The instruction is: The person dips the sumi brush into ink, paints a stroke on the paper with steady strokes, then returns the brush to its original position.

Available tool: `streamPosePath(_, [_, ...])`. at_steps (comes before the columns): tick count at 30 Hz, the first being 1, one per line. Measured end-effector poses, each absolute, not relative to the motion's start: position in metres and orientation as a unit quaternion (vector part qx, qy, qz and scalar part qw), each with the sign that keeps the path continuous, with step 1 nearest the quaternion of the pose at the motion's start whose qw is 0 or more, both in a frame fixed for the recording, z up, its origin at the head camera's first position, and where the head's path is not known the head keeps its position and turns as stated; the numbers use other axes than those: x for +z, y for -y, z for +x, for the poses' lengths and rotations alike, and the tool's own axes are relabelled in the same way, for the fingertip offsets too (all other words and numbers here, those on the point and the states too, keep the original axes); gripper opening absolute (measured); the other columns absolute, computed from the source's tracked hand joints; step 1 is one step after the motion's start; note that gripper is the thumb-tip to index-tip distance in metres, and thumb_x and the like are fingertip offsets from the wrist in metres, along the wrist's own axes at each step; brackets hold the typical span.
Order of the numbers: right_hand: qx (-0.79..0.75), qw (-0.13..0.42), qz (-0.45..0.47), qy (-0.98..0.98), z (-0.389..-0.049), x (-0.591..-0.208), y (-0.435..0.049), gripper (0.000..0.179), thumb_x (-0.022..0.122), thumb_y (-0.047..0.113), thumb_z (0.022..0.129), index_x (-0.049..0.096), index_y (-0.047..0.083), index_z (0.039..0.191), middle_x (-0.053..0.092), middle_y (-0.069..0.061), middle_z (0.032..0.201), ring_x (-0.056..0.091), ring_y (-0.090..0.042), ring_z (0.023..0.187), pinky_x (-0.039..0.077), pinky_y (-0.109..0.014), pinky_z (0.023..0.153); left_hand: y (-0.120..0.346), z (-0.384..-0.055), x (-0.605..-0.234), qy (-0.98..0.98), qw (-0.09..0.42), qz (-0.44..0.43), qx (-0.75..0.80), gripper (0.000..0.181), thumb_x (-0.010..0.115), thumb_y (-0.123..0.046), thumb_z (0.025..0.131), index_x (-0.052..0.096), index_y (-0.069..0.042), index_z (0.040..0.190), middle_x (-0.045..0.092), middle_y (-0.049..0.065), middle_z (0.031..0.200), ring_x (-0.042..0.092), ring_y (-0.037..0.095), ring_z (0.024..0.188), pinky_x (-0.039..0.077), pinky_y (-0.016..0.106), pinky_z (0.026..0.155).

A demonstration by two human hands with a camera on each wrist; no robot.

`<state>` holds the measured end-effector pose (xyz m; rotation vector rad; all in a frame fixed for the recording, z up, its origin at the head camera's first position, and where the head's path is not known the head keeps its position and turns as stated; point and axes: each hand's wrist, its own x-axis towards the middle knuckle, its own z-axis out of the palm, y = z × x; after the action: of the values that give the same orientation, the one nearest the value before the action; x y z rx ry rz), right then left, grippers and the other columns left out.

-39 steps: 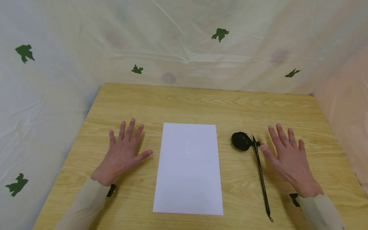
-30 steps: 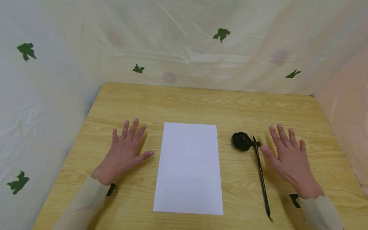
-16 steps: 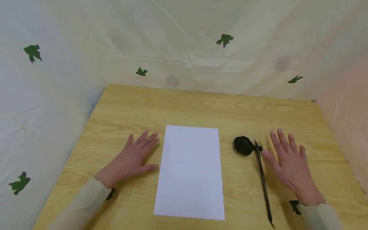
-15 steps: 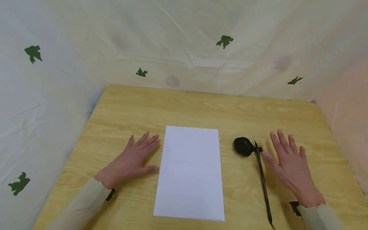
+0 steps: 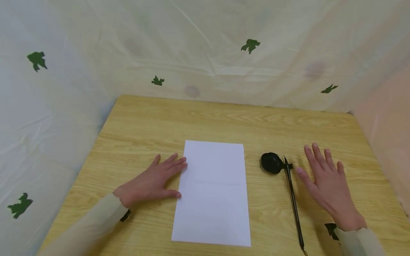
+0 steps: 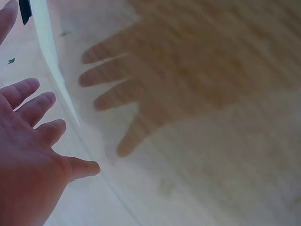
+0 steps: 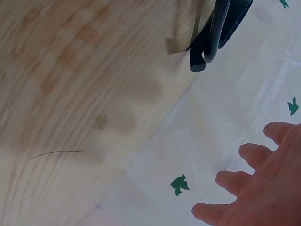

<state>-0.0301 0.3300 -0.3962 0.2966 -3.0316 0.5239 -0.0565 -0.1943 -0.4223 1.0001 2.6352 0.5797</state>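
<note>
A blank white sheet of paper [image 5: 213, 199] lies on the wooden table between my hands. My left hand [image 5: 153, 183] is spread, palm down, its fingertips and thumb tip over the sheet's left edge; contact is hard to tell. To the right of the paper sits a small black rounded dish [image 5: 271, 163] with a side tab. A slender black brush [image 5: 293, 206], with a hanging loop at its near end, leans across that tab. Just right of the brush, my right hand [image 5: 331, 190] hovers with fingers spread, holding nothing. The right wrist view shows the brush tip [image 7: 221, 19] beyond the fingers.
The light wood table [image 5: 224, 121] runs back to a pale hanging sheet [image 5: 198, 42] carrying green bird-like shapes. Similar sheeting closes off the left and right sides. A thin hair-like strand [image 7: 56, 151] lies on the tabletop.
My left hand has moved right and slightly nearer, from beside the paper to over its left edge. The right hand has shifted slightly right. Paper, dish and brush keep their places.
</note>
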Motion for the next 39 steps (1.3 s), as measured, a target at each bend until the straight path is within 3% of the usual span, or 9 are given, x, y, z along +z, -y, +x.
streamPosePath(6, [0.174,0.023,0.097,0.980,-0.031,-0.396,-0.330,0.073,0.047,0.040,0.110,0.010,0.017,0.168,0.001,-0.006,0.174,-0.008,-0.037,0.158,-0.009,-0.072,0.116,0.194,-0.057,-0.428,-0.903,0.160,0.346,0.197,0.098,0.076,-0.060,0.087,0.035,-0.013,0.163,0.026,0.001,0.170,0.012,0.030,0.159,0.002,0.071,0.119])
streamPosePath(14, [0.180,0.031,0.090,0.979,-0.024,-0.398,-0.335,0.073,0.048,0.038,0.109,0.010,0.018,0.168,0.003,-0.008,0.173,-0.007,-0.035,0.158,-0.008,-0.069,0.118,0.192,-0.059,-0.435,-0.905,0.154,0.358,0.170,0.098,0.073,-0.063,0.087,0.038,-0.011,0.161,0.022,0.003,0.172,0.010,0.033,0.159,0.006,0.076,0.116])
streamPosePath(20, [0.223,0.051,0.120,0.966,-0.017,-0.396,-0.343,0.073,0.055,0.028,0.108,0.015,0.014,0.167,0.012,-0.014,0.172,0.003,-0.036,0.159,0.000,-0.065,0.122,0.189,-0.059,-0.436,-0.911,0.153,0.348,0.160,0.098,0.073,-0.064,0.087,0.036,-0.013,0.162,0.020,0.001,0.172,0.010,0.033,0.159,0.005,0.076,0.116])
streamPosePath(25, [0.251,0.058,0.158,0.953,-0.012,-0.393,-0.354,0.076,0.061,0.018,0.105,0.017,0.015,0.167,0.017,-0.015,0.171,0.009,-0.029,0.159,0.006,-0.050,0.126,0.188,-0.059,-0.437,-0.913,0.148,0.346,0.156,0.097,0.073,-0.063,0.088,0.036,-0.013,0.162,0.020,0.002,0.172,0.011,0.034,0.159,0.005,0.077,0.115])
streamPosePath(31, [0.226,0.067,0.186,0.954,-0.007,-0.394,-0.361,0.081,0.071,0.014,0.098,0.026,0.018,0.166,0.024,-0.005,0.171,0.015,-0.005,0.155,0.011,-0.022,0.122,0.187,-0.059,-0.438,-0.915,0.147,0.344,0.153,0.097,0.074,-0.063,0.087,0.037,-0.013,0.162,0.021,0.003,0.172,0.012,0.034,0.159,0.005,0.077,0.115])
streamPosePath(34, [0.214,0.089,0.232,0.945,-0.009,-0.400,-0.363,0.073,0.072,0.022,0.099,0.036,0.013,0.162,0.032,-0.010,0.167,0.021,-0.003,0.152,0.012,-0.013,0.117,0.187,-0.059,-0.438,-0.915,0.148,0.343,0.152,0.097,0.074,-0.062,0.087,0.037,-0.013,0.162,0.020,0.002,0.172,0.012,0.034,0.158,0.006,0.077,0.115])
streamPosePath(37, [0.205,0.120,0.287,0.928,-0.012,-0.407,-0.364,0.062,0.061,0.039,0.106,0.046,0.005,0.156,0.042,-0.016,0.161,0.027,-0.006,0.151,0.016,-0.014,0.118,0.187,-0.060,-0.438,-0.915,0.148,0.343,0.150,0.097,0.074,-0.062,0.087,0.037,-0.014,0.162,0.020,0.002,0.172,0.012,0.034,0.159,0.005,0.077,0.115])
streamPosePath(39, [0.197,0.140,0.312,0.919,-0.014,-0.412,-0.364,0.064,0.050,0.050,0.108,0.052,0.003,0.151,0.049,-0.018,0.156,0.031,-0.006,0.150,0.018,-0.016,0.119,0.187,-0.060,-0.439,-0.915,0.146,0.344,0.152,0.097,0.075,-0.062,0.087,0.037,-0.014,0.162,0.020,0.001,0.172,0.012,0.034,0.159,0.005,0.077,0.115])
